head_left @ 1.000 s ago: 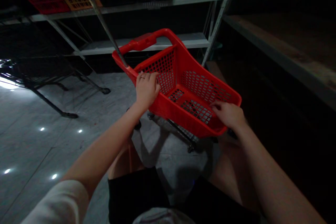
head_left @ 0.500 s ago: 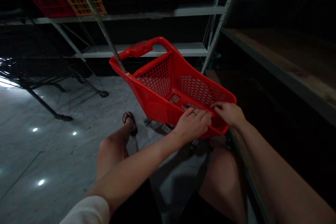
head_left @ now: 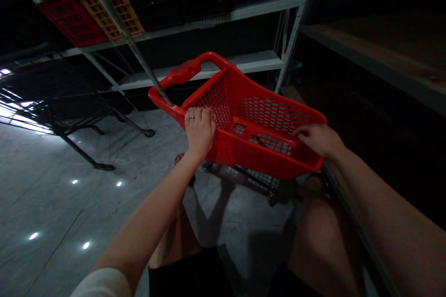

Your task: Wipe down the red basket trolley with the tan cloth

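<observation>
A red plastic shopping-cart basket (head_left: pixel 265 113) with perforated walls and a red handle (head_left: pixel 181 72) sits tilted on a dark wheeled frame in front of my knees. My left hand (head_left: pixel 200 129), with a ring on one finger, grips the basket's near left rim, fingers curled over the edge. At the basket's front right corner my right hand (head_left: pixel 318 138) holds the rim with fingers closed. The basket holds nothing that I can see.
Grey metal shelving (head_left: pixel 244 9) runs behind the cart, with red and orange crates (head_left: pixel 90 11) on an upper shelf at left. A wooden shelf board (head_left: pixel 383 55) stands close at right. A dark metal rack (head_left: pixel 69 116) rests on the glossy floor (head_left: pixel 52 204) at left.
My left hand went from the basket's front rim beside my right hand back to the near left rim. The basket's front end has risen slightly.
</observation>
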Demonstrator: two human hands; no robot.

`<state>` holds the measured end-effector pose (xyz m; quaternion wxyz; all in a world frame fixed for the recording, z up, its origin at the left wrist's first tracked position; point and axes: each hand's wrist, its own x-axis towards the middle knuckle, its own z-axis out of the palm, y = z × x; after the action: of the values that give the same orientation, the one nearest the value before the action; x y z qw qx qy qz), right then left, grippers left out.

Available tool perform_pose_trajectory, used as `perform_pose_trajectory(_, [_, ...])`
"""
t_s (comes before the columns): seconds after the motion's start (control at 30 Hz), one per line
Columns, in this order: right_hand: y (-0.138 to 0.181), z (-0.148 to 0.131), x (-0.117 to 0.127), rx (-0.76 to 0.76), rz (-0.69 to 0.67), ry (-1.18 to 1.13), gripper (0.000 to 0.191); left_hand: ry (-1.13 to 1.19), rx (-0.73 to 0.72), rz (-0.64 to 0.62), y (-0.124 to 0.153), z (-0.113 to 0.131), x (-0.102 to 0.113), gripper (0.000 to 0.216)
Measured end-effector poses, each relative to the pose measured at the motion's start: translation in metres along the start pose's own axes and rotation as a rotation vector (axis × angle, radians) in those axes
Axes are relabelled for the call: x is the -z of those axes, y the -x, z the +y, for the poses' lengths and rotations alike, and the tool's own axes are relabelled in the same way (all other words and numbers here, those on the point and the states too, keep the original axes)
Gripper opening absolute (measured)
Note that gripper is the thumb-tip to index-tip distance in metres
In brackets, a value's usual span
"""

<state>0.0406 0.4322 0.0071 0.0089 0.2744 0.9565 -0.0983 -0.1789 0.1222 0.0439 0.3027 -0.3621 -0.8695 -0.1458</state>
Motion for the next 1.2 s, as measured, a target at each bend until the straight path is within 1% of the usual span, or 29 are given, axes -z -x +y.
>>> perform_pose_trajectory(0.07, [-0.001, -0.002, 0.002, -0.024, -0.002, 0.020, 0.032, 0.071, -0.012, -0.003, 0.021, 0.042, -0.014, 0.017])
perform_pose_trajectory(0.13, [-0.002, -0.003, 0.003, -0.033, -0.017, 0.030, 0.032, 0.209, -0.034, -0.003, 0.043, 0.089, -0.024, 0.017])
perform_pose_trajectory(0.23, [-0.002, -0.004, 0.003, -0.035, -0.018, 0.023, 0.032, 0.325, -0.076, -0.045, 0.071, 0.156, -0.028, 0.019])
perform_pose_trajectory(0.27, [-0.001, -0.003, 0.002, -0.031, -0.014, 0.018, 0.033, 0.336, -0.094, -0.073, 0.077, 0.172, -0.027, 0.020])
perform_pose_trajectory(0.3, [-0.001, -0.002, 0.002, -0.027, -0.008, 0.013, 0.033, 0.339, -0.116, -0.098, 0.082, 0.184, -0.025, 0.022])
perform_pose_trajectory(0.33, [0.000, -0.001, 0.002, -0.019, -0.001, 0.007, 0.034, 0.339, -0.150, -0.117, 0.084, 0.190, -0.022, 0.023])
perform_pose_trajectory(0.37, [0.001, 0.000, 0.002, -0.010, 0.005, -0.001, 0.034, 0.342, -0.209, -0.130, 0.084, 0.189, -0.019, 0.025])
perform_pose_trajectory(0.4, [0.003, 0.000, 0.002, -0.001, 0.011, -0.009, 0.035, 0.346, -0.299, -0.137, 0.081, 0.182, -0.014, 0.028])
perform_pose_trajectory(0.43, [0.005, 0.001, 0.003, 0.008, 0.014, -0.017, 0.035, 0.348, -0.407, -0.142, 0.076, 0.169, -0.010, 0.031])
perform_pose_trajectory(0.5, [0.012, -0.002, 0.006, 0.017, 0.018, -0.015, 0.037, 0.332, -0.635, -0.170, 0.062, 0.131, -0.002, 0.036])
perform_pose_trajectory(0.53, [0.016, -0.006, 0.007, 0.012, 0.032, -0.005, 0.038, 0.301, -0.683, -0.199, 0.054, 0.111, 0.002, 0.039])
perform_pose_trajectory(0.57, [0.022, -0.013, 0.008, 0.009, 0.060, -0.001, 0.038, 0.265, -0.684, -0.237, 0.048, 0.092, 0.004, 0.041])
perform_pose_trajectory(0.63, [0.035, -0.038, 0.005, 0.007, 0.144, -0.074, 0.039, 0.202, -0.604, -0.298, 0.040, 0.064, 0.007, 0.045])
perform_pose_trajectory(0.7, [0.051, -0.074, 0.000, 0.026, 0.208, -0.292, 0.042, 0.167, -0.515, -0.321, 0.042, 0.055, 0.007, 0.049])
perform_pose_trajectory(0.73, [0.058, -0.095, -0.003, 0.039, 0.213, -0.432, 0.045, 0.163, -0.489, -0.319, 0.045, 0.056, 0.007, 0.049])
perform_pose_trajectory(0.77, [0.065, -0.115, -0.006, 0.049, 0.191, -0.550, 0.048, 0.164, -0.481, -0.317, 0.049, 0.059, 0.008, 0.048])
perform_pose_trajectory(0.83, [0.078, -0.148, -0.010, 0.043, 0.132, -0.650, 0.054, 0.182, -0.543, -0.340, 0.055, 0.063, 0.010, 0.048])
perform_pose_trajectory(0.9, [0.088, -0.165, -0.012, 0.018, 0.102, -0.595, 0.058, 0.214, -0.669, -0.396, 0.050, 0.057, 0.016, 0.056])
perform_pose_trajectory(0.93, [0.091, -0.168, -0.012, 0.006, 0.104, -0.539, 0.057, 0.220, -0.719, -0.420, 0.044, 0.046, 0.021, 0.061])
perform_pose_trajectory(1.0, [0.096, -0.162, -0.012, 0.016, 0.118, -0.451, 0.051, 0.181, -0.752, -0.450, 0.023, 0.013, 0.034, 0.067])
perform_pose_trajectory(1.03, [0.097, -0.156, -0.013, 0.040, 0.125, -0.431, 0.048, 0.123, -0.733, -0.459, 0.010, -0.009, 0.041, 0.064])
perform_pose_trajectory(1.13, [0.097, -0.135, -0.015, 0.115, 0.164, -0.446, 0.042, -0.121, -0.689, -0.499, -0.027, -0.072, 0.061, 0.041])
perform_pose_trajectory(1.2, [0.094, -0.125, -0.016, 0.159, 0.199, -0.472, 0.039, -0.206, -0.669, -0.486, -0.041, -0.099, 0.068, 0.032])
